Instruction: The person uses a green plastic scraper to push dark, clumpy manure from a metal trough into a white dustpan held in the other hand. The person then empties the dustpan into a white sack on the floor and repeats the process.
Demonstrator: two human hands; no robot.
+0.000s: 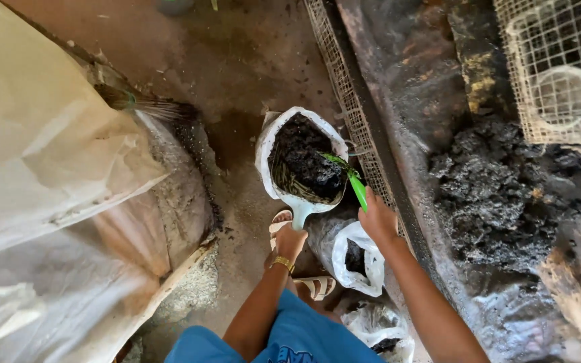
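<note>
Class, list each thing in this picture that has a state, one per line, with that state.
White bag: open, filled with dark soil.
Scoop: gripped by left hand, resting in the bag.
Green seedling: held by right hand, over the soil.
Smaller bag: open.
Soil heap: loose.

1 head view, looking steeply down from above, near hands (334, 232), ground below

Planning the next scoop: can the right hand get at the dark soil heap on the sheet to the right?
Probably yes. The right hand holds a green seedling over the white bag, and the soil heap lies open beyond the wire mesh, nothing covering it.
</note>
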